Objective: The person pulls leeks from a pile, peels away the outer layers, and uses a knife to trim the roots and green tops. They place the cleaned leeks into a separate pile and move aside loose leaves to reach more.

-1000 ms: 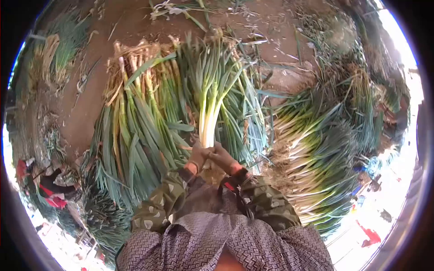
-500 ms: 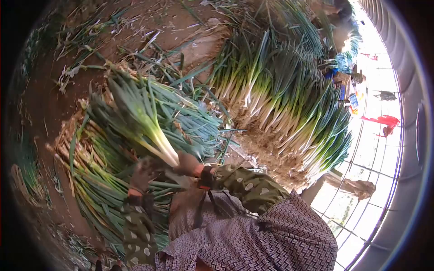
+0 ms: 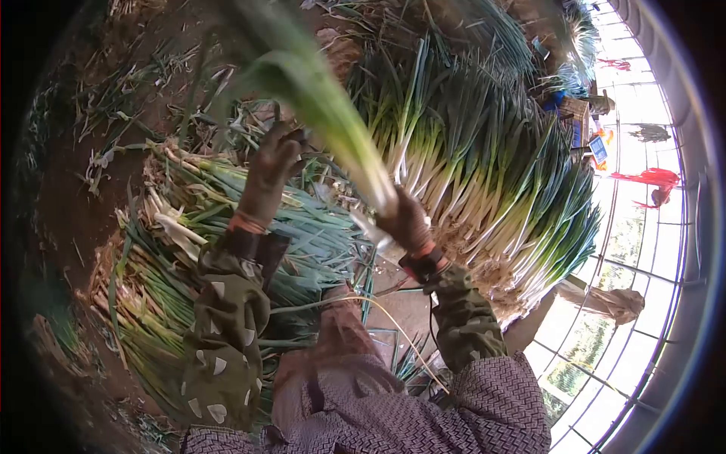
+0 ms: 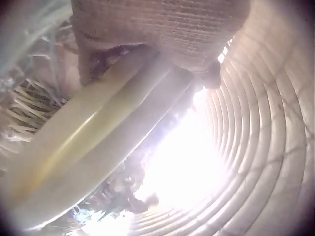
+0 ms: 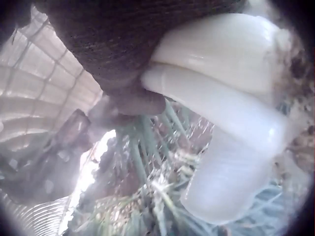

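My gloved right hand grips a small bunch of green onions by the white stems. Their leaves, blurred, rise toward the top left. In the right wrist view thick white stems come out of the glove, with brown, dirty ends at the right edge. My gloved left hand is raised left of the bunch, fingers curled. From the left wrist, a pale yellowish onion stalk runs out from under the curled glove fingers toward the lower left. Its far end is out of frame.
Below my left hand lie heaped green onions and a yellower pile. A long row of onions, roots toward me, fills the right side. Leaf scraps litter the dirt floor. A ribbed greenhouse wall stands far right.
Both hands were together at the bunch's stems; my view then turned right. My right hand has lifted the bunch up and rightward, and my left hand has risen beside it.
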Demonstrator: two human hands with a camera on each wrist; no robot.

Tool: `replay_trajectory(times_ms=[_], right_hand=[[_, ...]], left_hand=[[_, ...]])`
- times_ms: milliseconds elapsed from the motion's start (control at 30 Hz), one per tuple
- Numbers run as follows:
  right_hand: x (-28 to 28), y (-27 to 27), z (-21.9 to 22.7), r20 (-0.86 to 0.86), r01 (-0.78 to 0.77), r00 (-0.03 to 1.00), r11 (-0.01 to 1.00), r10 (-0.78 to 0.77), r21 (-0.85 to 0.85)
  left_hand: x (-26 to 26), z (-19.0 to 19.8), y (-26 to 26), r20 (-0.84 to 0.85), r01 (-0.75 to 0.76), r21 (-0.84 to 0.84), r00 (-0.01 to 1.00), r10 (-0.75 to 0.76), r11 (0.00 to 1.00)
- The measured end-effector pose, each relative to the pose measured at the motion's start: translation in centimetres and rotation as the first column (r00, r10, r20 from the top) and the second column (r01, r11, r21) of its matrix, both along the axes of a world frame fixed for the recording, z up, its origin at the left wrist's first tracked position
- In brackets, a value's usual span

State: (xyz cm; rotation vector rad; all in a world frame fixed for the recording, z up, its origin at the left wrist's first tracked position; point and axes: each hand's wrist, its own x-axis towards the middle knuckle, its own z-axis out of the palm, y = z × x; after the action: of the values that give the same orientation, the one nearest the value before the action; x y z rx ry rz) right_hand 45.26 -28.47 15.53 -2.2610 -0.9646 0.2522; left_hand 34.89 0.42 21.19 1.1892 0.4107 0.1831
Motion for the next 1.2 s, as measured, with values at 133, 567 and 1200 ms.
replay_trajectory(times_ms=[133, 567, 1200], right_hand=[[8.2, -3.7, -6.2, -0.288, 0.337, 0.906, 0.940, -0.310, 0.050], [-3.2, -1.0, -24.2, -0.639, 0.048, 0.750, 0.978, -0.170, -0.205], [-30.0, 28.4, -22.4, -0.162, -0.592, 0.762, 0.575, 0.627, -0.565]], left_hand=[[-1.6, -6.4, -3.7, -0.064, -0.043, 0.049, 0.997, 0.046, 0.998], [-38.8, -17.8, -16.0, -0.778, -0.563, 0.048, 0.497, 0.385, 0.825], [-30.8, -30.8, 2.4, -0.640, -0.582, 0.385, 0.391, 0.662, 0.716]])
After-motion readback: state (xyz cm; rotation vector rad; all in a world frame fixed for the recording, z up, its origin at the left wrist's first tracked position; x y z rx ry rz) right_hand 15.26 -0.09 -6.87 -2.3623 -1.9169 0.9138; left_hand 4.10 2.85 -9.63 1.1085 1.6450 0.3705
